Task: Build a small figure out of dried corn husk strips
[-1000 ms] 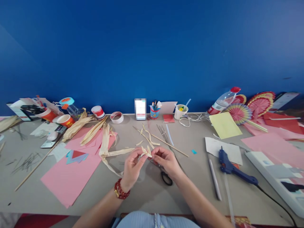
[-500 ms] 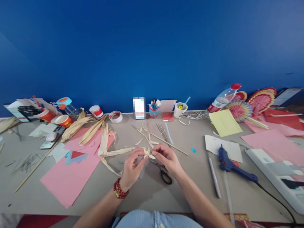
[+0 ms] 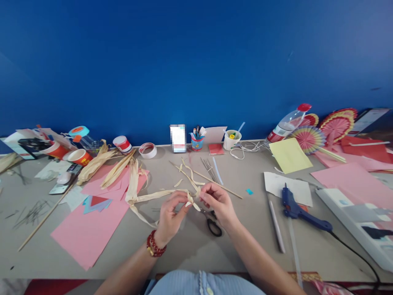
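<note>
Slightly left of centre, my left hand pinches a small flower-like piece of corn husk between thumb and fingertips. Its pale petals spread in several directions. My right hand is closed just to the right, thumb against fingers, with a pale bit of husk at the tips. Whether that bit joins the flower piece is hard to tell. Below the right hand lie scissors with black handles, partly covered. A long husk strip runs in from the left towards my left hand.
Dried husks and pink paper lie to the left, near a wooden stick. Thin sticks lie beyond my hands. On the right are a blue glue gun, its cord and a white power strip. Cups and a bottle line the wall.
My right fingertips have drawn slightly up and away from the flower piece. The flower piece has turned in my left hand, one petal now pointing down to the right.
</note>
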Tool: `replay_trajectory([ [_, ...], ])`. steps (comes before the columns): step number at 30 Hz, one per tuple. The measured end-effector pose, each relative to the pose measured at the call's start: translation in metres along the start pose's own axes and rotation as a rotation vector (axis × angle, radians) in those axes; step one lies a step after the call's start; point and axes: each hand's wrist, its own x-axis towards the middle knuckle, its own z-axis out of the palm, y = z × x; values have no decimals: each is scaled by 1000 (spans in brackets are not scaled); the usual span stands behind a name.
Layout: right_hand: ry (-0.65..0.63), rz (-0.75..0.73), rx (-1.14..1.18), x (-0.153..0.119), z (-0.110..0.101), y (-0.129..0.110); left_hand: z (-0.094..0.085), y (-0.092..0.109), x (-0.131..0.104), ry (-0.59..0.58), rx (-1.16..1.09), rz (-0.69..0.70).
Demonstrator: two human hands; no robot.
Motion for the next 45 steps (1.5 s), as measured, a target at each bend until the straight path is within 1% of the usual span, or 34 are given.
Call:
replay_trajectory([
  [2,35,-28,34,0,0,1,0,-2,-1,12,4,0],
  [5,46,-53,94,-1,2,5,1,-5,-2,34,4,12],
  [12,45,-35,184,-3,9,9,2,-3,0,94,114,62],
  [18,76,-50,159,-4,13,6,0,1,0,78,230,175],
  [22,88,-36,126,-6,16,2,0,1,1,99,219,189],
  [26,93,-20,96,-8,17,1,-1,0,1,117,193,141],
  [29,100,-16,97,-9,17,1,-2,-2,0,140,173,59],
  [33,115,-26,105,-8,19,1,-1,-6,0,176,84,-32],
  [37,86,-10,112,-9,22,1,2,-8,-1,164,1,-67],
  [42,112,-30,79,-11,25,3,5,-8,-1,192,-98,-176],
  [45,112,-25,71,-12,26,5,5,-8,-2,162,-130,-204],
])
